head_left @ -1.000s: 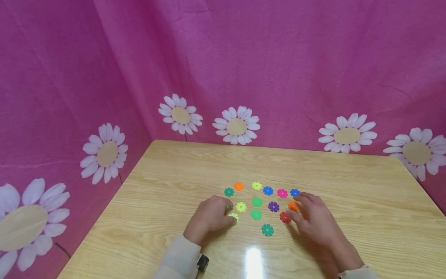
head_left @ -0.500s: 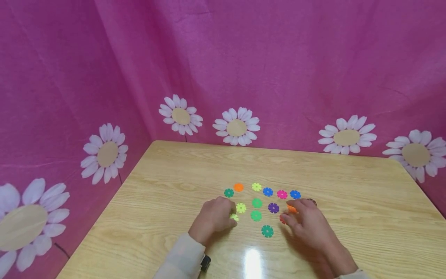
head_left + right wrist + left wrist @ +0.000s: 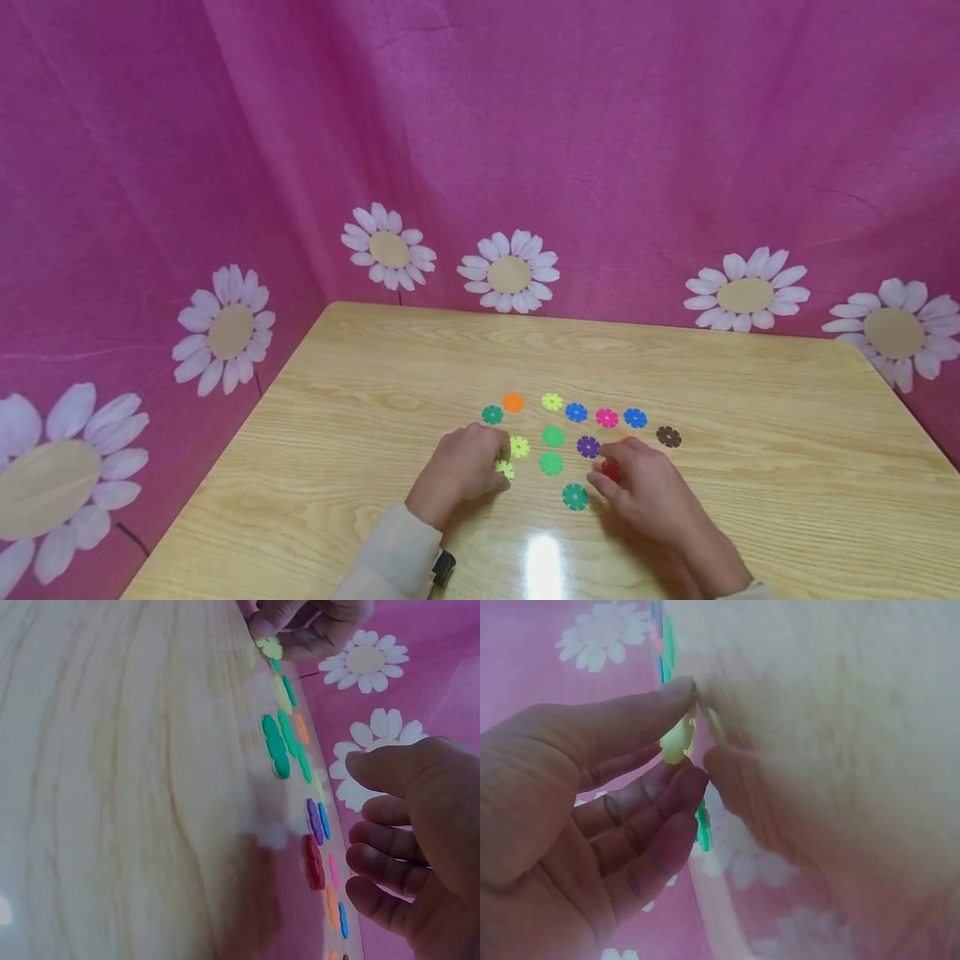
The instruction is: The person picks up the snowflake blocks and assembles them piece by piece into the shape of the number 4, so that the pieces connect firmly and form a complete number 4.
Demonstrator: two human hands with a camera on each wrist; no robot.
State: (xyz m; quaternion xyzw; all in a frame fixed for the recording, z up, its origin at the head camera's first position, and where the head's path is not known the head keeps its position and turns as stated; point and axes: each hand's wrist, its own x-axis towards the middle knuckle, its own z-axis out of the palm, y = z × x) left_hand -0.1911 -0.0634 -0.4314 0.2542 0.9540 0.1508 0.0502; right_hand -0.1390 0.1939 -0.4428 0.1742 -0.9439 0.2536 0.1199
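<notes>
My left hand (image 3: 459, 467) is at the left of a group of coloured notched plastic discs. It pinches a yellow-green disc (image 3: 677, 741) between thumb and fingers; that disc also appears tilted up in the right wrist view. Over the right side of the group is my right hand (image 3: 651, 490), its fingers loosely bent with nothing between them. Beneath its fingertips lies a red disc (image 3: 610, 471), partly covered. A purple disc (image 3: 588, 447) is just beyond the index fingertip, and a dark green disc (image 3: 575, 497) lies left of the thumb. An orange disc is mostly hidden behind the right hand.
Two bright green discs (image 3: 551, 464) lie mid-group. Along the far side are orange, yellow, blue and pink discs (image 3: 607, 417), with a brown disc (image 3: 670, 437) at far right. The wooden table (image 3: 360, 375) meets a pink flowered cloth (image 3: 600, 167) behind and at left.
My right hand has moved left and nearer, uncovering the blue and brown discs and now partly covering the red one. The left hand has shifted slightly right, hiding a green disc.
</notes>
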